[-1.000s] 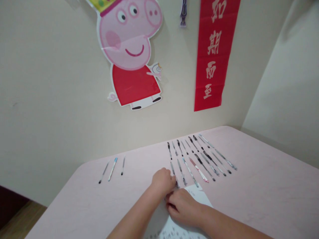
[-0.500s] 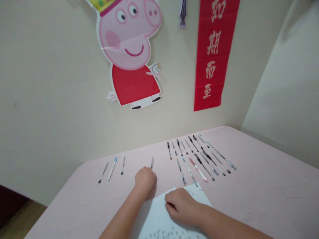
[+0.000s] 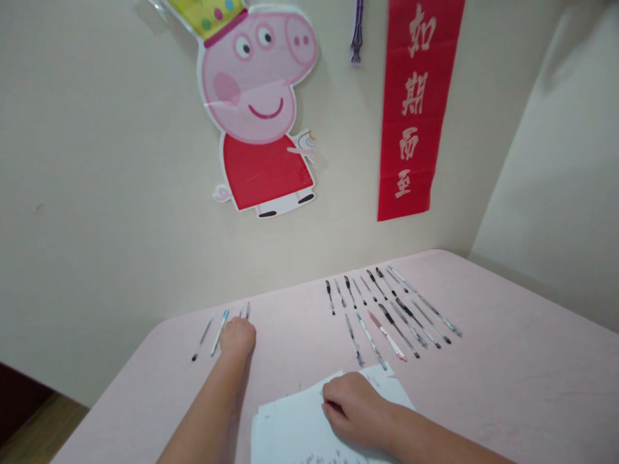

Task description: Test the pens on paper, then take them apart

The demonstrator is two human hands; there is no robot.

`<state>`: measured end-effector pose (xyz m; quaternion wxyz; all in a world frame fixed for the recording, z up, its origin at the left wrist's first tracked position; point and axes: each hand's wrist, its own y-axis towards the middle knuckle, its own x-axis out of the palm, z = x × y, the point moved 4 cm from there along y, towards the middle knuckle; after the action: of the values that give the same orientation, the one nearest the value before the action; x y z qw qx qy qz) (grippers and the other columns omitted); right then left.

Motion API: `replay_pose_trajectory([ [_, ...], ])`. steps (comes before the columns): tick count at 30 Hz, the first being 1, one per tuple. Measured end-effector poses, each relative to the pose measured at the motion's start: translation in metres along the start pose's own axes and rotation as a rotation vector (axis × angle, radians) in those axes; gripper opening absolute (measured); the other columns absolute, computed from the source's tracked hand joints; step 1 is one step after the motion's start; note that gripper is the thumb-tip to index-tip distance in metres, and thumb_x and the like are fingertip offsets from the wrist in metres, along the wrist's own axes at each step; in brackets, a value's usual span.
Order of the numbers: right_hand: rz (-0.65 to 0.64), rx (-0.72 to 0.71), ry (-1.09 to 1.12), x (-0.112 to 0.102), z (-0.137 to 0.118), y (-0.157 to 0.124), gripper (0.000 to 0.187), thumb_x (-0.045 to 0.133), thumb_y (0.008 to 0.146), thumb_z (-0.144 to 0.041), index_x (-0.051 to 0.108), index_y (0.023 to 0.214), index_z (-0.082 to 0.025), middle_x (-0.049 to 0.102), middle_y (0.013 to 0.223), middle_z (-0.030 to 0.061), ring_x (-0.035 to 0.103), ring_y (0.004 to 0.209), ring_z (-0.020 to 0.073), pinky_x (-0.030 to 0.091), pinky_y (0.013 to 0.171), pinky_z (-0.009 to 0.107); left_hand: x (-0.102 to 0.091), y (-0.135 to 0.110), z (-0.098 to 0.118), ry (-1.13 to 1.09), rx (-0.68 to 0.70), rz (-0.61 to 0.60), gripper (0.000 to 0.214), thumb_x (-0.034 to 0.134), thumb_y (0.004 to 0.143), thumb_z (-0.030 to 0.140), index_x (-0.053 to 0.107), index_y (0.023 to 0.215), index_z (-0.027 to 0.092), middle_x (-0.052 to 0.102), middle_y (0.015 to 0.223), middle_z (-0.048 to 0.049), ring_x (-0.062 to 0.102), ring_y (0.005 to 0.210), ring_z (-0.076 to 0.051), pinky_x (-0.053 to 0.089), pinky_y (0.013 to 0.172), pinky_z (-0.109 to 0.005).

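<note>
My left hand (image 3: 236,338) is stretched out to the far left of the pink table (image 3: 507,374), closed around a pen (image 3: 247,310) whose tip sticks out past the knuckles. It sits right by a small group of pens, among them a blue-capped pen (image 3: 219,332) and a thin dark pen (image 3: 202,338). My right hand (image 3: 351,406) rests with curled fingers on a stack of white paper (image 3: 290,428) with writing on it. Just beyond the paper lies a row of several pens (image 3: 391,309).
The table stands in a corner against a cream wall. A cartoon pig cut-out (image 3: 258,109) and a red banner with gold characters (image 3: 413,109) hang on the wall. Wooden floor (image 3: 33,432) shows past the table's left edge.
My left hand has carried a pen from the right-hand row leftwards to the small group of pens. The right hand has stayed on the paper. The view has tipped down slightly.
</note>
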<state>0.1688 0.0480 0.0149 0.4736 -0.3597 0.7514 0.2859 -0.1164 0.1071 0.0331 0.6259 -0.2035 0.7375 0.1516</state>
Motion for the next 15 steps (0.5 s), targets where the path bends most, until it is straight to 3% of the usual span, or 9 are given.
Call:
replay_pose_trajectory([
  [10, 0.010, -0.004, 0.004, 0.000, 0.001, 0.001, 0.019, 0.047, 0.081, -0.023, 0.060, 0.069, -0.018, 0.066, 0.070, 0.0014, 0.053, 0.061, 0.0126, 0.024, 0.055, 0.026, 0.008, 0.013, -0.022, 0.016, -0.046, 0.042, 0.040, 0.030, 0.084, 0.021, 0.066, 0.098, 0.009, 0.064, 0.104, -0.0225, 0.061, 0.098, -0.028, 0.047, 0.076, -0.037],
  [15, 0.011, -0.001, 0.004, 0.002, 0.002, 0.001, 0.019, 0.047, 0.082, -0.024, 0.061, 0.071, -0.018, 0.067, 0.072, 0.0016, 0.054, 0.061, 0.0126, 0.025, 0.056, 0.026, 0.008, 0.012, -0.026, -0.013, -0.023, 0.024, 0.037, 0.036, 0.081, 0.020, 0.067, 0.097, 0.011, 0.065, 0.102, -0.0233, 0.061, 0.099, -0.028, 0.045, 0.080, -0.040],
])
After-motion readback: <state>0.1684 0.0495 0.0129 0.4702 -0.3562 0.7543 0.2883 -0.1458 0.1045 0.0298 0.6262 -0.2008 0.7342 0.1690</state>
